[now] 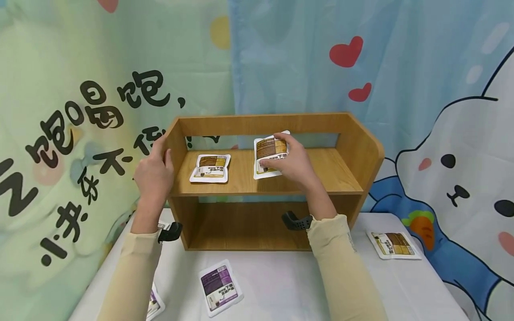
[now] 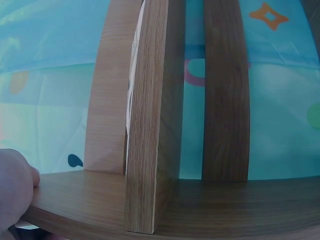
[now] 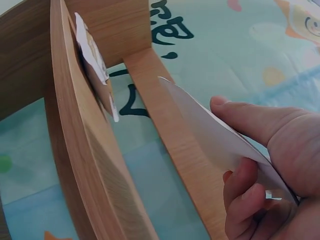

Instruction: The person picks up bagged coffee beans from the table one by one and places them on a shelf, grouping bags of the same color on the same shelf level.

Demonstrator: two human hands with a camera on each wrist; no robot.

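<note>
A two-tier wooden shelf (image 1: 265, 121) stands on the table. My left hand (image 1: 154, 176) grips its left side panel (image 2: 75, 195) near the top, and part of that hand shows at the left edge of the left wrist view. Between thumb and fingers, my right hand (image 1: 295, 160) pinches a brown-and-white food packet (image 1: 263, 149). That packet is tilted above the upper board, its plain white back (image 3: 205, 130) showing in the right wrist view. Another brown-and-white packet (image 1: 210, 168) lies on the left part of the upper board.
On the white table (image 1: 281, 285), a purple-and-white packet (image 1: 220, 287) lies in front of the shelf. A second purple packet (image 1: 154, 303) is partly hidden by the left sleeve. To the right lies a brown packet (image 1: 394, 245). Printed curtains (image 1: 289, 67) hang behind.
</note>
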